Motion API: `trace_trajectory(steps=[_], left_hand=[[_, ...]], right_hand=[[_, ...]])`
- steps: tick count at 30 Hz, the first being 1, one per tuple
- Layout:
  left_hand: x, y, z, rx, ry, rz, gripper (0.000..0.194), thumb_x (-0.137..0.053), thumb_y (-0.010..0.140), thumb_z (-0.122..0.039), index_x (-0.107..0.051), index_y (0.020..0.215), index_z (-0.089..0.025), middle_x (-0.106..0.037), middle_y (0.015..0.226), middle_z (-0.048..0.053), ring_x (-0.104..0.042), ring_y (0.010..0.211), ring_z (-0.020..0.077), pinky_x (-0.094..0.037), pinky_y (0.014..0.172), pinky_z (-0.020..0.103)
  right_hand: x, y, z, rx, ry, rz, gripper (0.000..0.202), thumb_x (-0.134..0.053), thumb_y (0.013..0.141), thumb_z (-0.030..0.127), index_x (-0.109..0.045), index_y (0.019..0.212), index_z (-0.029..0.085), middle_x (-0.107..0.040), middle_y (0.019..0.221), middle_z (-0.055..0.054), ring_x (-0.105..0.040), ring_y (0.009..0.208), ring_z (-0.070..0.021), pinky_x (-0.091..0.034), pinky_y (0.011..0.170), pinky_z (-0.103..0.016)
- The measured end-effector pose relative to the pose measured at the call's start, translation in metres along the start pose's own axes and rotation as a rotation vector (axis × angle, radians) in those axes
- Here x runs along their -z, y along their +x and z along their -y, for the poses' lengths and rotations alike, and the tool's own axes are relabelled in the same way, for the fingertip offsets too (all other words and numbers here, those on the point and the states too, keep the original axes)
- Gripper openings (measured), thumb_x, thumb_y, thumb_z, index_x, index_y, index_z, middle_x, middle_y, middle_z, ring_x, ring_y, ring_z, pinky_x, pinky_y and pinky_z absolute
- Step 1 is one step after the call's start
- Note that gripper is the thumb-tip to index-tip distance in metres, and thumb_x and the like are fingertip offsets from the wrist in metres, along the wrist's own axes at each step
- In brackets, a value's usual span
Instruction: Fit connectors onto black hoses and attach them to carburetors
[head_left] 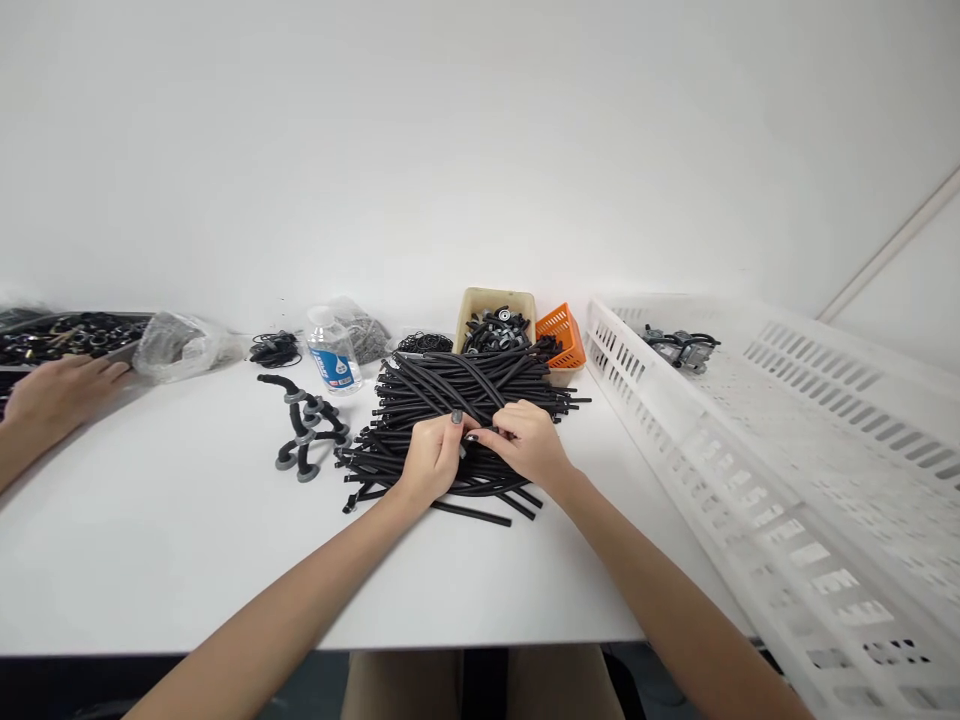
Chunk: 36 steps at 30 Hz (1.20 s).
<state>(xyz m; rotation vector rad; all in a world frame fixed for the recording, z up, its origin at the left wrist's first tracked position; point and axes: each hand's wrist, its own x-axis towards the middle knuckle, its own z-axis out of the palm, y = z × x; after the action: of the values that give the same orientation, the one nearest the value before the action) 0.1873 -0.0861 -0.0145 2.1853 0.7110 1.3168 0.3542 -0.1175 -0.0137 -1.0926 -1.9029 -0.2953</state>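
Observation:
My left hand (433, 452) and my right hand (526, 440) meet above a heap of black rubber tubes (420, 395). Both are closed, thumbs and fingertips pinched close together. Between the fingertips a small greyish bit shows, mostly covered, and I cannot make out its kind. Beneath and around the hands the tubes lie crosswise on the white table (187, 530), some with small fittings at their ends. Left of the heap sit short bent black tubes with grey discs (304, 432).
A clear bottle (332, 352) stands behind the discs. At the back are a cream bin (466, 310) of small parts and an orange basket (576, 340). A large white crate (675, 440) flanks the right. Far left, another person's hand (64, 395) rests by a parts tray (124, 350).

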Motion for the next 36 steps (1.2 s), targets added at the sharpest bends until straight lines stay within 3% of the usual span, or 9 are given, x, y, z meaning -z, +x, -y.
trace_trajectory(steps=[6, 14, 21, 26, 30, 36], left_hand=[[0.0005, 0.0046, 0.0008, 0.077, 0.003, -0.054, 0.064, -0.019, 0.102, -0.049, -0.071, 0.085, -0.015, -0.066, 0.073, 0.005, -0.057, 0.068, 0.0152, -0.043, 0.067, 0.027], [-0.0021, 0.0008, 0.0005, -0.009, -0.029, 0.027, 0.044, -0.033, 0.101, -0.045, -0.063, 0.092, -0.015, -0.063, 0.076, 0.003, -0.054, 0.066, 0.0140, -0.040, 0.065, 0.026], [-0.0036, 0.0024, 0.0027, 0.068, 0.017, 0.039, 0.042, -0.033, 0.102, -0.042, -0.055, 0.076, -0.017, -0.051, 0.063, -0.002, -0.046, 0.057, 0.0110, -0.036, 0.059, 0.024], [-0.0035, 0.0018, 0.0044, 0.018, 0.007, 0.093, 0.040, -0.032, 0.102, -0.040, -0.055, 0.078, -0.017, -0.053, 0.067, -0.001, -0.046, 0.060, 0.0111, -0.037, 0.060, 0.023], [-0.0033, 0.0006, 0.0037, 0.020, 0.006, 0.089, 0.040, -0.032, 0.102, -0.039, -0.056, 0.078, -0.017, -0.053, 0.067, -0.001, -0.047, 0.060, 0.0111, -0.037, 0.060, 0.023], [-0.0035, 0.0018, 0.0050, 0.015, 0.012, 0.117, 0.039, -0.034, 0.102, -0.040, -0.054, 0.078, -0.017, -0.051, 0.064, -0.002, -0.044, 0.056, 0.0100, -0.035, 0.058, 0.022]], right_hand=[[0.0019, 0.0024, 0.0029, 0.118, -0.039, -0.073, 0.055, -0.045, 0.100, 0.049, -0.033, 0.054, 0.020, -0.037, 0.049, 0.004, -0.036, 0.051, -0.0108, -0.031, 0.058, -0.028], [0.0042, 0.0048, 0.0038, 0.182, -0.066, -0.153, 0.053, -0.041, 0.102, 0.044, -0.036, 0.055, 0.019, -0.039, 0.050, 0.004, -0.034, 0.052, -0.0105, -0.030, 0.059, -0.027], [0.0022, 0.0026, 0.0044, 0.195, -0.058, -0.078, 0.054, -0.048, 0.099, 0.048, -0.034, 0.055, 0.020, -0.037, 0.050, 0.005, -0.035, 0.052, -0.0100, -0.029, 0.058, -0.027], [0.0014, 0.0017, 0.0052, 0.205, 0.003, -0.024, 0.052, -0.037, 0.104, 0.042, -0.036, 0.056, 0.020, -0.042, 0.052, 0.004, -0.038, 0.053, -0.0102, -0.030, 0.060, -0.028], [-0.0001, 0.0002, 0.0041, 0.166, 0.030, -0.038, 0.053, -0.041, 0.102, 0.045, -0.034, 0.056, 0.020, -0.041, 0.052, 0.004, -0.037, 0.052, -0.0103, -0.031, 0.060, -0.028], [0.0005, 0.0006, 0.0038, 0.173, 0.019, -0.026, 0.050, -0.036, 0.104, 0.036, -0.036, 0.057, 0.021, -0.042, 0.052, 0.003, -0.038, 0.052, -0.0111, -0.030, 0.059, -0.029]])
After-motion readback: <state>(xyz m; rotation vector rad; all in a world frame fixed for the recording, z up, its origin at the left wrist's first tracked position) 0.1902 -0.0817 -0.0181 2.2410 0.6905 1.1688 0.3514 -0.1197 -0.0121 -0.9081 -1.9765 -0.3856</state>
